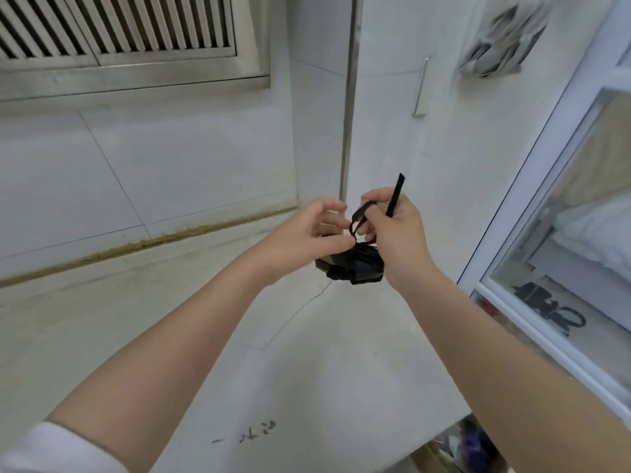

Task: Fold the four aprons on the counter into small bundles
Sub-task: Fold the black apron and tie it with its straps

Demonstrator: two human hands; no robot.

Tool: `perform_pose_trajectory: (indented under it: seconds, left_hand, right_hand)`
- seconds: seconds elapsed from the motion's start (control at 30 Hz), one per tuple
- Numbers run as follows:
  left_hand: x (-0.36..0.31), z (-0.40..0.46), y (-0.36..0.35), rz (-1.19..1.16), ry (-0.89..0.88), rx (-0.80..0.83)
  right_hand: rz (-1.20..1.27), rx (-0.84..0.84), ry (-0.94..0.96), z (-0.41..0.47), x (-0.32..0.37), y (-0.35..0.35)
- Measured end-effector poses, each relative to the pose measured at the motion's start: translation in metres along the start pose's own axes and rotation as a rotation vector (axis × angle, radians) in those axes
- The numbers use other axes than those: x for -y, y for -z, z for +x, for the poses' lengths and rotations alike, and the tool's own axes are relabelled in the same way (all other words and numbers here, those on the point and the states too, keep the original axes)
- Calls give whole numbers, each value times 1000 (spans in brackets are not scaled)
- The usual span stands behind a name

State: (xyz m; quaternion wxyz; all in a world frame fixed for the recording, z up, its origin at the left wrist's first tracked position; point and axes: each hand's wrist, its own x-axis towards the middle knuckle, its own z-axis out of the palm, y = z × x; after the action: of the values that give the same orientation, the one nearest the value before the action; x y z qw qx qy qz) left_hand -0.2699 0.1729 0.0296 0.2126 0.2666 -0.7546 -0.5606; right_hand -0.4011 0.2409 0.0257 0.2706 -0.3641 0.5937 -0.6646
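1 small black fabric apron bundle [355, 266] on the pale stone counter [239, 336]. 2 hands up: left hand [307, 238] pinching its black strap loop [358, 218], right hand [397, 233] gripping the strap end [395, 194].

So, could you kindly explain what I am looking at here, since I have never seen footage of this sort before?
There is one picture, taken by a wide-angle camera worn on a person's head, looking forward and down at their own two bare hands; no machine is involved. On the pale counter sits a small black apron bundle, already folded up. The left hand pinches the strap just above the bundle, and the right hand holds the strap's loop and free end, apparently tying it. Behind are white wall tiles and a metal vent. No other aprons are in view.
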Motion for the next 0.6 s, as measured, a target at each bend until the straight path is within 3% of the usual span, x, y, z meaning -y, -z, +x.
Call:
perform_pose_trajectory:
  seconds: [0.07,0.17,0.33,0.47,0.53,0.6]
  left_hand:
    - [-14,21,-14,182,-59,79]
    - [-42,55,-34,310,-195,49]
    - [-100,101,-57,311,-323,-88]
    - [-141,129,-69,303,-420,-254]
    - [-166,143,-74,267,-450,-298]
    - [-194,154,-82,243,-485,-303]
  right_hand:
    - [38,54,-33,23,19,26]
    - [48,73,-64,55,48,58]
    - [210,125,-69,102,106,106]
    - [289,372,-17,134,149,142]
    - [261,462,60,150,174,159]
    - [149,409,160,165,195,174]
